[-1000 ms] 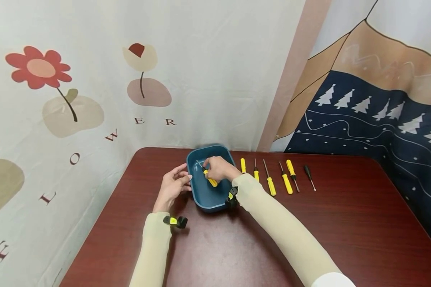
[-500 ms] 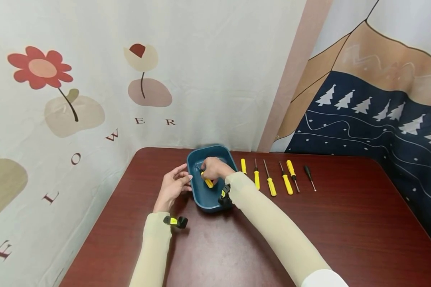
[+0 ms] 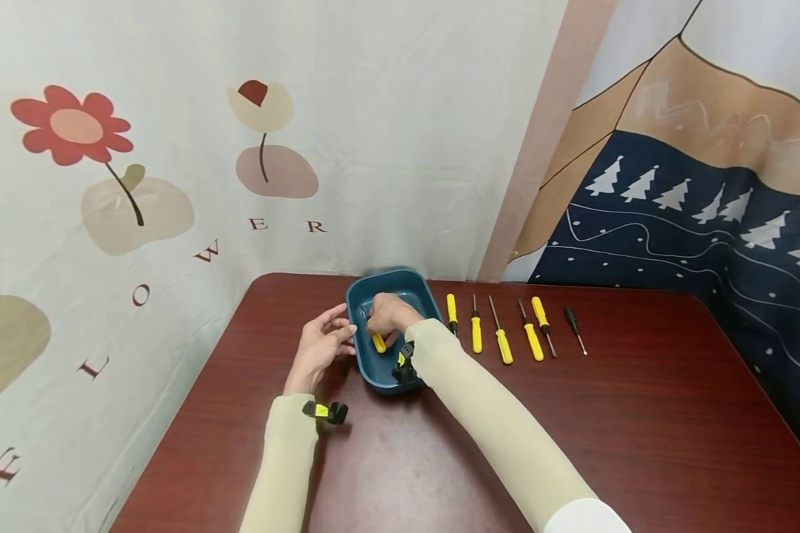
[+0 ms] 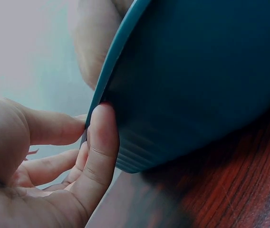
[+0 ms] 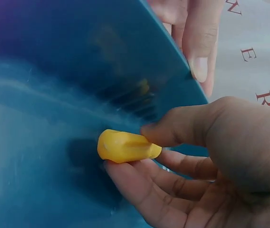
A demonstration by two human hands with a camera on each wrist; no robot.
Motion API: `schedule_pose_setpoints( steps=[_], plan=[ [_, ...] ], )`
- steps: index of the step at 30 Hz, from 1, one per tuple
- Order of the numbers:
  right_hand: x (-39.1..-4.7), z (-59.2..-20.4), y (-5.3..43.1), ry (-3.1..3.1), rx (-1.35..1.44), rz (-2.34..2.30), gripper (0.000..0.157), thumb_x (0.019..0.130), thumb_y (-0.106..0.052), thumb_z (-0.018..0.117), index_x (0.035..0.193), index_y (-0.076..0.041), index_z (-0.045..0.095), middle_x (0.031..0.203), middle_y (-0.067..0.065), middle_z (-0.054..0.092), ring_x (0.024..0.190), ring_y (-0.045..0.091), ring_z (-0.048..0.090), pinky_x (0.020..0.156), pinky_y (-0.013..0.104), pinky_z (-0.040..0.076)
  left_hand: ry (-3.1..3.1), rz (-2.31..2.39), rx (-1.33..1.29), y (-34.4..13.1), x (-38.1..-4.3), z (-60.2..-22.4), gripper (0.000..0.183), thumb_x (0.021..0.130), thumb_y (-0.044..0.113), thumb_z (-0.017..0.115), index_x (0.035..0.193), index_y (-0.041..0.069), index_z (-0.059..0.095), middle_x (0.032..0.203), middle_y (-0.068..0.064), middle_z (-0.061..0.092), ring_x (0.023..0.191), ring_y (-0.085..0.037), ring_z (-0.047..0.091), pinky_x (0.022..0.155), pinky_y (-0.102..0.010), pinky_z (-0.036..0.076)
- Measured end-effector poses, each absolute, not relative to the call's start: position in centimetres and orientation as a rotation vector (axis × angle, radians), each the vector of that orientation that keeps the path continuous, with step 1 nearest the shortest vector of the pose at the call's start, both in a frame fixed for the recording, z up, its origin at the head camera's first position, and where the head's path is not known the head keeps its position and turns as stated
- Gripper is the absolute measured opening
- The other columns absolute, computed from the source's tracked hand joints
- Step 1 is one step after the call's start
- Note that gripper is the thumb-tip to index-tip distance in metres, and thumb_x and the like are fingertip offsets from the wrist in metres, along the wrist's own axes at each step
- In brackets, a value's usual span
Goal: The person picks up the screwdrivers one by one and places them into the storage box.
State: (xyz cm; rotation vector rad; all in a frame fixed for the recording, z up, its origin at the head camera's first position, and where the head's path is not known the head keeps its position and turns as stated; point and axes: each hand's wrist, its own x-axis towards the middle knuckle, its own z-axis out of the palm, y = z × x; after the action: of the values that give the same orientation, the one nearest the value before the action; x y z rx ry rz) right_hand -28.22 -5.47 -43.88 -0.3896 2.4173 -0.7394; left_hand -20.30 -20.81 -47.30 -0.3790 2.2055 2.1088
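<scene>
Low over the inside of the blue plastic tub (image 3: 388,383), near its left wall, my right hand (image 3: 390,314) pinches a screwdriver by its yellow handle (image 5: 125,146). The handle's butt end faces the right wrist camera, and the fingers hide most of the shaft. My left hand (image 3: 320,344) holds the tub's left side, thumb at the rim and fingers against the outer wall. Close up in the left wrist view, the left fingers (image 4: 101,137) press on the wall just below the rim.
Right of the tub, several screwdrivers lie in a row: yellow-handled ones such as this screwdriver (image 3: 503,346), and a smaller dark-handled screwdriver (image 3: 571,318) at the far end. The brown table (image 3: 573,444) meets a printed curtain (image 3: 400,148) behind.
My right hand has moved left and slightly lower within the tub, carrying the screwdriver toward the left wall. Its handle has turned more upright in view. The left hand has stayed put.
</scene>
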Motion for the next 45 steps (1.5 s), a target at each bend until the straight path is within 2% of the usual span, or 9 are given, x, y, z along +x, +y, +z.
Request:
schedule_pose_setpoints(
  steps=[3, 6, 12, 26, 37, 45],
  plan=[
    [-28.2, -43.9, -5.7, 2.391, -0.354, -0.767, 0.037, 0.093, -0.01, 0.07, 0.062, -0.012, 0.051, 0.058, 0.002, 0.048, 0.058, 0.018, 0.068, 0.058, 0.029, 0.063, 2.21, 2.103, -0.378, -20.8, -20.2, -47.2, 0.057, 0.097, 0.002, 0.066, 0.151, 0.01, 0.05, 0.104, -0.005, 0.059, 0.072, -0.015, 0.065, 0.062, -0.026, 0.062],
    [-28.2, -44.0, -5.9, 2.357, -0.318, -0.809, 0.029, 0.092, -0.007, 0.071, 0.066, -0.007, 0.058, 0.06, 0.004, 0.051, 0.059, 0.02, 0.069, 0.06, 0.032, 0.064, 2.212, 2.105, -0.372, -20.8, -20.1, -47.2, 0.057, 0.097, 0.001, 0.066, 0.151, 0.01, 0.051, 0.103, -0.004, 0.059, 0.071, -0.014, 0.065, 0.061, -0.026, 0.062],
    [-28.2, -44.0, -6.4, 2.316, -0.277, -0.835, 0.01, 0.092, -0.007, 0.071, 0.087, 0.001, 0.068, 0.08, 0.014, 0.064, 0.065, 0.025, 0.073, 0.061, 0.033, 0.064, 2.217, 2.112, -0.349, -20.9, -20.1, -47.1, 0.056, 0.097, 0.0, 0.065, 0.151, 0.009, 0.05, 0.101, -0.003, 0.059, 0.07, -0.013, 0.063, 0.06, -0.026, 0.061],
    [-27.9, -43.9, -7.4, 2.299, -0.244, -0.772, 0.009, 0.095, -0.006, 0.069, 0.093, 0.003, 0.067, 0.09, 0.019, 0.067, 0.076, 0.03, 0.075, 0.059, 0.034, 0.064, 2.197, 2.129, -0.339, -20.8, -20.3, -47.2, 0.057, 0.098, 0.0, 0.065, 0.151, 0.009, 0.049, 0.102, -0.003, 0.059, 0.068, -0.011, 0.064, 0.062, -0.028, 0.062],
    [-27.9, -43.8, -7.0, 2.286, -0.249, -0.768, 0.011, 0.095, -0.01, 0.069, 0.092, 0.001, 0.069, 0.091, 0.018, 0.069, 0.083, 0.031, 0.076, 0.06, 0.034, 0.064, 2.203, 2.122, -0.344, -20.8, -20.2, -47.2, 0.057, 0.098, 0.001, 0.065, 0.152, 0.01, 0.049, 0.104, -0.004, 0.058, 0.068, -0.01, 0.063, 0.06, -0.025, 0.061],
    [-27.8, -43.1, -6.7, 2.318, -0.346, -0.672, 0.015, 0.095, -0.016, 0.071, 0.097, -0.003, 0.067, 0.098, 0.015, 0.069, 0.082, 0.027, 0.075, 0.061, 0.031, 0.064, 2.194, 2.133, -0.353, -20.9, -20.1, -47.2, 0.058, 0.097, 0.0, 0.065, 0.152, 0.008, 0.049, 0.103, -0.004, 0.059, 0.067, -0.01, 0.063, 0.059, -0.025, 0.061]
  ],
)
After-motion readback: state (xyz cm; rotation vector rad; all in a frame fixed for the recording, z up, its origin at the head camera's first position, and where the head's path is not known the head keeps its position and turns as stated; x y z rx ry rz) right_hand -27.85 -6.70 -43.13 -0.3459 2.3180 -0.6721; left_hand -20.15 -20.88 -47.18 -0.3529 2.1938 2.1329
